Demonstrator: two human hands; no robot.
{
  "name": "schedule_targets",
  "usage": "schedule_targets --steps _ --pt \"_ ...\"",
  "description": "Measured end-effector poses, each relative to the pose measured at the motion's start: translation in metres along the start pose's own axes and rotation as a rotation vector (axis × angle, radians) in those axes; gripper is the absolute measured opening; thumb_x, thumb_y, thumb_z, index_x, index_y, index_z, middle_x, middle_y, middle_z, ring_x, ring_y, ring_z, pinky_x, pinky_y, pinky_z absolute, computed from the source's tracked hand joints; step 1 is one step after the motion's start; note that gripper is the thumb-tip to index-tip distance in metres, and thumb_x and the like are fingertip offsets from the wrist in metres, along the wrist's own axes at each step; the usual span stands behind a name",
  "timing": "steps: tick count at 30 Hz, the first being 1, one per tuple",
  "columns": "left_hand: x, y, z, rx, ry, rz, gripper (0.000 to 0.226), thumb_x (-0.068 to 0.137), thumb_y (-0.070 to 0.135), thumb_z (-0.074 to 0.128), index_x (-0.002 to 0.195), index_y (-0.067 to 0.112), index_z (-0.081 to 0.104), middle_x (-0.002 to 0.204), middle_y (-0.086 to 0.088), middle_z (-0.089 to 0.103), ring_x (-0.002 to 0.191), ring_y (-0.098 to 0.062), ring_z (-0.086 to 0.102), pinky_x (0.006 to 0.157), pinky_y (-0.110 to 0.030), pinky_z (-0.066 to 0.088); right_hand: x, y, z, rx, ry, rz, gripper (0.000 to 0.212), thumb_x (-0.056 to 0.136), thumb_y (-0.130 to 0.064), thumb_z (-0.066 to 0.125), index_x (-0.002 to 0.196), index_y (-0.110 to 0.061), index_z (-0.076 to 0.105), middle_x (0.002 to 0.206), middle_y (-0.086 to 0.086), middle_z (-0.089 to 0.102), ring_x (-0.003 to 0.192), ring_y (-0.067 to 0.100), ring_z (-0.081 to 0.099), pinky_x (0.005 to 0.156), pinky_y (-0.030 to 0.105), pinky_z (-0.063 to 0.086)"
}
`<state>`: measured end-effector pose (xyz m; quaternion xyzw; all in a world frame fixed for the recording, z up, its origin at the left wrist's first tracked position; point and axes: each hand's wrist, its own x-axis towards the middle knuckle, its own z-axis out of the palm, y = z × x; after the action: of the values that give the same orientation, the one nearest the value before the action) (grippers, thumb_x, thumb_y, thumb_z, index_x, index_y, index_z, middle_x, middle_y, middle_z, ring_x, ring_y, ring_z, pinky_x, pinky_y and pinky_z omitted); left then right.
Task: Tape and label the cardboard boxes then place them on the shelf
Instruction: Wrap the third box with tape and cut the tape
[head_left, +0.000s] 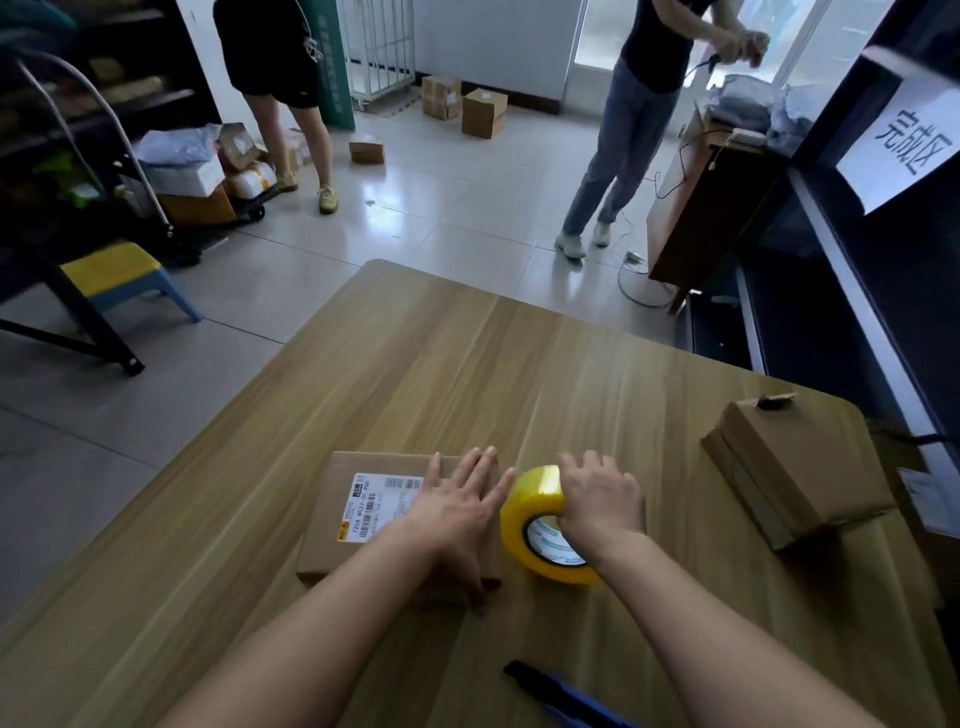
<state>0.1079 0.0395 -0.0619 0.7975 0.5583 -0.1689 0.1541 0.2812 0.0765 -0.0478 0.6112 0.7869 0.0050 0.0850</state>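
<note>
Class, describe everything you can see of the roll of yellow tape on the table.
The roll of tape is a thick ring of glossy yellow packing tape wound on a core with a pale printed lining. It stands on edge on the wooden table, just right of the labelled cardboard box. The right hand grips it from above, fingers curled over its top, thumb at the core opening.

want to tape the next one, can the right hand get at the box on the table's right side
Probably yes, once freed: the right hand grips the tape roll now, but only bare table lies between it and that box, with nothing blocking.
</note>
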Motion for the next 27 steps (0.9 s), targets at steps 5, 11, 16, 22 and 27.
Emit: schedule_targets --steps 5,11,16,22,27 --pt "-0.001 -0.001 -0.010 -0.098 -0.073 -0.022 0.149 0.053 0.066 0.081 0.148 0.028 -0.027 0.156 -0.008 -0.032 0.143 -0.027 -0.030 0.117 -0.055 -0.012 -0.005 0.008 -0.001 -0.002 0.065 -0.053 0.035 0.090 -0.017 0.055 0.123 -0.024 0.048 0.119 0.002 0.053 0.110 0.024 0.053 0.080 0.031 0.043" --pt "-0.008 0.005 -0.013 -0.227 0.057 0.018 0.138 0.061 0.060 0.077 0.144 0.037 -0.031 0.159 -0.007 -0.021 0.144 -0.029 -0.027 0.116 -0.057 -0.013 -0.005 0.023 -0.008 0.041 0.165 -0.075 0.045 0.085 -0.019 0.062 0.127 -0.025 0.049 0.116 0.002 0.055 0.106 0.024 0.054 0.079 0.033 0.043" --pt "-0.024 0.002 -0.022 -0.419 0.219 0.124 0.133 0.057 0.060 0.072 0.143 0.047 -0.028 0.157 0.006 -0.018 0.145 -0.021 -0.025 0.118 -0.048 -0.015 -0.009 0.047 -0.009 0.298 0.480 -0.065 0.064 0.052 -0.011 0.082 0.114 -0.015 0.066 0.094 0.007 0.065 0.077 0.030 0.064 0.057 0.035 0.049" --pt "-0.035 0.001 -0.031 -0.733 0.355 0.110 0.126 0.047 0.061 0.073 0.137 0.063 -0.016 0.156 0.013 -0.006 0.147 -0.019 -0.007 0.120 -0.052 0.009 0.003 0.060 -0.028 1.106 0.348 0.340 0.056 0.075 -0.023 0.081 0.126 -0.020 0.058 0.110 -0.001 0.065 0.100 0.023 0.061 0.077 0.032 0.047" --pt "-0.038 0.001 -0.040 -0.888 0.440 0.110 0.122 0.044 0.060 0.076 0.136 0.064 -0.005 0.156 0.012 0.001 0.146 -0.016 0.003 0.120 -0.049 0.016 0.005 0.055 -0.039 1.637 0.126 0.493 0.023 0.084 -0.007 0.072 0.095 -0.024 0.061 0.093 0.008 0.068 0.092 0.027 0.065 0.083 0.043 0.055"
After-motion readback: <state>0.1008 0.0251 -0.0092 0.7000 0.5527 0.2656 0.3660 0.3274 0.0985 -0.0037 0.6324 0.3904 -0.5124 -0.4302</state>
